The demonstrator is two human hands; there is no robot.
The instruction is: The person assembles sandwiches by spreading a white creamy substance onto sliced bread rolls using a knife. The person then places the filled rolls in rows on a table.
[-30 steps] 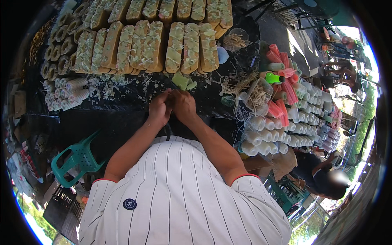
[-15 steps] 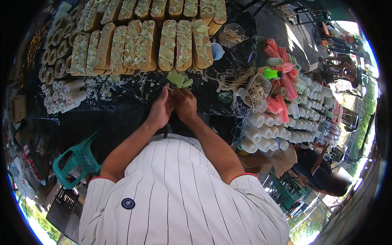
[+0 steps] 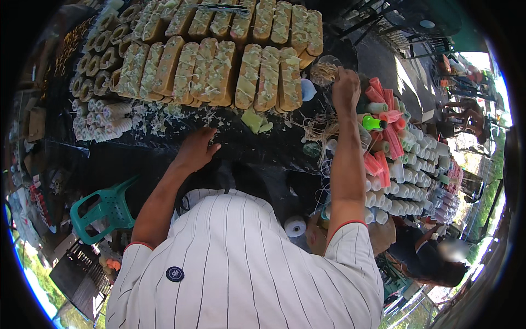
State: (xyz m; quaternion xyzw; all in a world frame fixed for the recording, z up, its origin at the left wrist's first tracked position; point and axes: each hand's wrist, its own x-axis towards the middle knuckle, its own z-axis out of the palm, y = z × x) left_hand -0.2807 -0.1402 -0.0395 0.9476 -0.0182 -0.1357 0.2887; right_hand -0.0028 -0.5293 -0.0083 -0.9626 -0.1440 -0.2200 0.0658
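My left hand [image 3: 196,149] hovers over the front edge of the black-covered table, thumb and fingers apart, holding nothing that I can see. Reaching out to the right, my right hand [image 3: 346,92] has its fingers curled at the round dish of thin tan sticks [image 3: 324,72]. Whatever may be between those fingers is hidden. A yellow-green soft lump [image 3: 253,120] lies on the table between my hands. Behind it stand rows of long tan blocks [image 3: 224,71] whose tops are smeared with pale green. A light blue rounded object [image 3: 308,89] sits next to the dish.
White ridged cylinders [image 3: 112,114] and hollow brown tubes [image 3: 101,82] are piled at the left. Pink rolls [image 3: 390,136], a bright green bottle [image 3: 372,123], loose strings [image 3: 320,130] and rows of whitish cylinders [image 3: 408,189] crowd the right. A green chair [image 3: 107,211] stands at lower left.
My hands were together at the yellow-green lump and have parted. The right has gone far right to the stick dish; the left has drawn back left with its fingers apart.
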